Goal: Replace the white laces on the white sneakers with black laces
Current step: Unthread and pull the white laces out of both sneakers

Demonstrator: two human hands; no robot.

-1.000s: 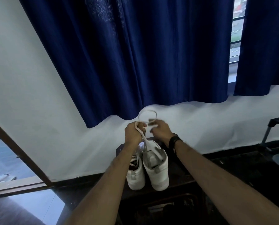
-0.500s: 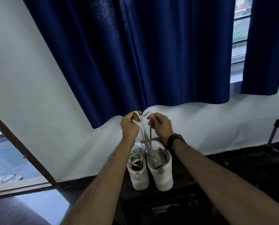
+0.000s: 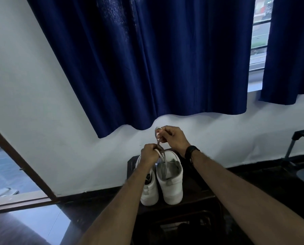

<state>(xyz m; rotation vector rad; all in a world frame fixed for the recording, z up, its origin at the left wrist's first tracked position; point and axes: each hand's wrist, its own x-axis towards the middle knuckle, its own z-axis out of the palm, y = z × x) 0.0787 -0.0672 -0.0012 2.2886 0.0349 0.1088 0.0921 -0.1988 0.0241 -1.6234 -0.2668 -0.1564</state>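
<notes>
Head view: left sneaker half-hidden under forearm.

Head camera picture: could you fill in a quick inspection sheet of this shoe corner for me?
Surface: dark low stand under the shoes.
Job's things: two white sneakers side by side; white lace held above them; black laces not seen.
Clutter: nothing seen.
Hands: left hand and right hand both grip the lace.
Cables: nothing seen.
Surroundings: blue curtain, white wall, window, doorway.
</notes>
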